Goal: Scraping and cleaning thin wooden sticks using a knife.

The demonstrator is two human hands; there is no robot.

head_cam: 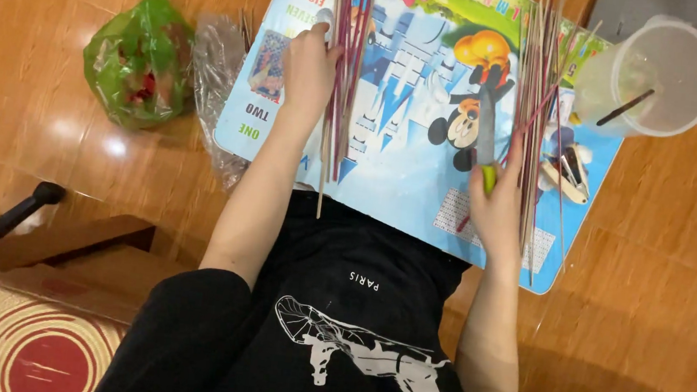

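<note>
A colourful cartoon play mat (402, 167) lies on the wooden floor in front of me. My left hand (310, 69) presses on a bundle of thin pink and tan sticks (343, 93) lying lengthwise on the mat's left half. My right hand (496, 210) grips the green handle of a small knife (486, 132), blade pointing away from me. Just right of that hand lies a second, looser spread of thin sticks (538, 103), touching my fingers. My black shirt fills the lower middle of the view.
A clear plastic cup (662, 77) with a dark stick in it stands at the mat's far right corner. A small beige tool (568, 176) lies near it. Left of the mat are a green plastic bag (136, 60), a clear bag (216, 64) and a cardboard box (29, 327).
</note>
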